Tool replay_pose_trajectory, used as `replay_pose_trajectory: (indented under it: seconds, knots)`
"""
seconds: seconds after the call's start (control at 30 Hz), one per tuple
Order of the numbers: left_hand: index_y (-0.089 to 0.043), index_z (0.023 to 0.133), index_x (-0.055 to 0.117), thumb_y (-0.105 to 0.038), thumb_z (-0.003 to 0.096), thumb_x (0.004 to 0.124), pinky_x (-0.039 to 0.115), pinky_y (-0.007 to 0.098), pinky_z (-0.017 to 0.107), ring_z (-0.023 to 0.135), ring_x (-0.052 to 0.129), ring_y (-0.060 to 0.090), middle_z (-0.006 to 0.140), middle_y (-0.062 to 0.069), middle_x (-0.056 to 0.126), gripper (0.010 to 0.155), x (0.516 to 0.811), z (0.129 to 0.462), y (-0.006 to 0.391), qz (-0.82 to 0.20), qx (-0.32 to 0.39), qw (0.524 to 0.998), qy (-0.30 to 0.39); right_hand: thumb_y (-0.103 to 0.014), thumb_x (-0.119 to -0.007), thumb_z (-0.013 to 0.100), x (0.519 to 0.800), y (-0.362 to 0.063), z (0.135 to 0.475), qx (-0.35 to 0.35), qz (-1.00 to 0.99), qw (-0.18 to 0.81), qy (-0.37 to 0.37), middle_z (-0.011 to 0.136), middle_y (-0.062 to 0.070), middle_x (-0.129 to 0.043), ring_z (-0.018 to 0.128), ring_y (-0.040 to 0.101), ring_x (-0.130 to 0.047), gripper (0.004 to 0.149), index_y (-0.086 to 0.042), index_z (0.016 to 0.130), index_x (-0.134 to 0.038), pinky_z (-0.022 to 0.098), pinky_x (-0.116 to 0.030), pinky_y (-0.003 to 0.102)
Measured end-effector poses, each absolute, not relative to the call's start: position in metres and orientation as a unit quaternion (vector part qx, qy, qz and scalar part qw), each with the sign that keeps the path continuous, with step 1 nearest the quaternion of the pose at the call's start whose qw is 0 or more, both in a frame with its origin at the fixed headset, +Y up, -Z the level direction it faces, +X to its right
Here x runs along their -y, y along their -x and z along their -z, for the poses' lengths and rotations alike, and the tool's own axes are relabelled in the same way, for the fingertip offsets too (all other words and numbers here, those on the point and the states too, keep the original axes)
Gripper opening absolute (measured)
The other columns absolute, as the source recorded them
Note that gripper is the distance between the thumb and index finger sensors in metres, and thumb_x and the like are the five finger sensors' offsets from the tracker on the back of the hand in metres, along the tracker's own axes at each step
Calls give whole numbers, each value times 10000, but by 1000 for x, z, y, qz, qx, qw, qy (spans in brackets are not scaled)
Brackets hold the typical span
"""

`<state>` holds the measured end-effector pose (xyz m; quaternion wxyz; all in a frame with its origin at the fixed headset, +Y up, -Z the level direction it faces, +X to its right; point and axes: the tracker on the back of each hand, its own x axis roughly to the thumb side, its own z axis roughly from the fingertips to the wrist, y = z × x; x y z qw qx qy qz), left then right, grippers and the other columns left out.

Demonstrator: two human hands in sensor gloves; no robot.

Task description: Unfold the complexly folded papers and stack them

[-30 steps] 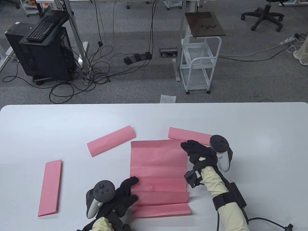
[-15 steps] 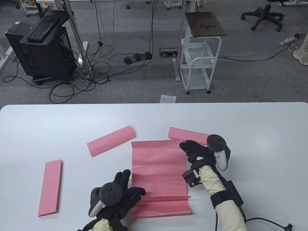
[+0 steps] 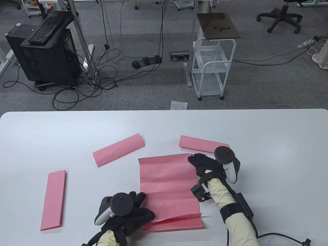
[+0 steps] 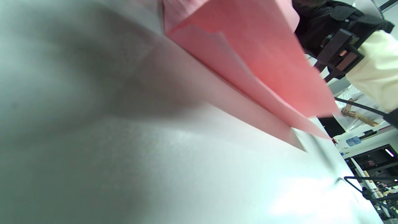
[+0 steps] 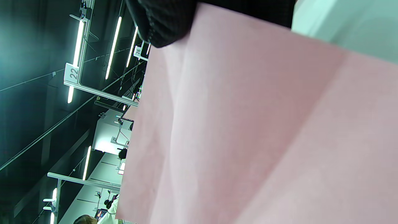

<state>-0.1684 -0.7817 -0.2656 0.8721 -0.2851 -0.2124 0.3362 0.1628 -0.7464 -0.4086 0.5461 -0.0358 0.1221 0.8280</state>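
With your right hand (image 3: 205,164) pinching the far right corner of the half-opened pink sheet (image 3: 167,184) at the bench (image 3: 269,153) centre, let your left hand (image 3: 135,212) fingers, spread flat on its near-left edge, draw the last near fold open.

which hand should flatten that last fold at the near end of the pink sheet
Left. The left hand already rests by the last fold of the pink sheet, while the right hand pinches its far right corner, probably anchoring it.
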Motion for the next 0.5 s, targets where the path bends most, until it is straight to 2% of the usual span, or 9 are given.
replay_pose_trajectory:
  seconds: [0.1, 0.17, 0.2, 0.27, 0.37, 0.43, 0.47, 0.5]
  knots:
    - [-206, 969, 779, -482, 592, 596, -63, 605, 663, 1018, -128, 419, 1209, 108, 64, 502, 782, 266, 162, -311, 217, 878, 292, -324, -741, 501, 747, -162, 408, -123, -828, 546, 37, 554, 77, -948, 684, 324, -875, 386, -54, 754, -849, 729, -353, 638]
    - [-258, 1010, 703, -418, 592, 636, -57, 605, 666, 1025, -112, 416, 1203, 104, 55, 452, 785, 265, 157, -284, 218, 885, 298, -325, -740, 501, 748, -161, 409, -124, -828, 545, 39, 557, 77, -948, 687, 325, -873, 387, -56, 757, -847, 729, -351, 639]
    - [-292, 1047, 626, -401, 590, 647, -55, 604, 667, 1028, -107, 412, 1197, 98, 38, 470, 788, 265, 154, -265, 218, 888, 305, -326, -740, 501, 749, -160, 409, -124, -828, 545, 40, 559, 77, -948, 689, 325, -873, 386, -58, 758, -848, 729, -352, 639]
    - [-360, 1117, 386, -399, 588, 654, -57, 601, 664, 1022, -113, 410, 1171, 83, -29, 594, 794, 264, 149, -230, 208, 896, 318, -328, -737, 503, 750, -160, 409, -125, -829, 543, 44, 577, 81, -946, 702, 331, -865, 390, -63, 769, -843, 730, -346, 639]
    - [-388, 1113, 123, -488, 586, 634, -96, 602, 642, 983, -203, 392, 1117, 25, -170, 741, 804, 264, 143, -164, 185, 907, 341, -329, -724, 513, 753, -159, 409, -133, -828, 542, 49, 646, 101, -936, 756, 364, -826, 407, -65, 807, -822, 730, -322, 642]
    - [-389, 1093, 33, -555, 579, 604, -110, 599, 636, 969, -240, 376, 1090, -7, -223, 786, 808, 264, 143, -142, 177, 911, 345, -330, -705, 524, 754, -158, 407, -133, -832, 536, 53, 768, 129, -892, 856, 397, -734, 439, -77, 877, -775, 733, -283, 640]
    - [-397, 1080, 2, -588, 570, 584, -120, 590, 634, 962, -257, 366, 1078, -24, -244, 797, 809, 264, 144, -131, 171, 912, 349, -334, -691, 532, 755, -158, 406, -134, -834, 533, 52, 931, 151, -781, 957, 406, -603, 492, -109, 969, -686, 737, -231, 635]
    - [-408, 1066, -29, -619, 562, 559, -135, 576, 628, 953, -277, 345, 1061, -42, -268, 803, 811, 265, 145, -122, 171, 910, 357, -342, -687, 533, 755, -157, 404, -136, -837, 529, 45, 1083, 152, -572, 1057, 390, -364, 572, -154, 1054, -544, 733, -145, 622]
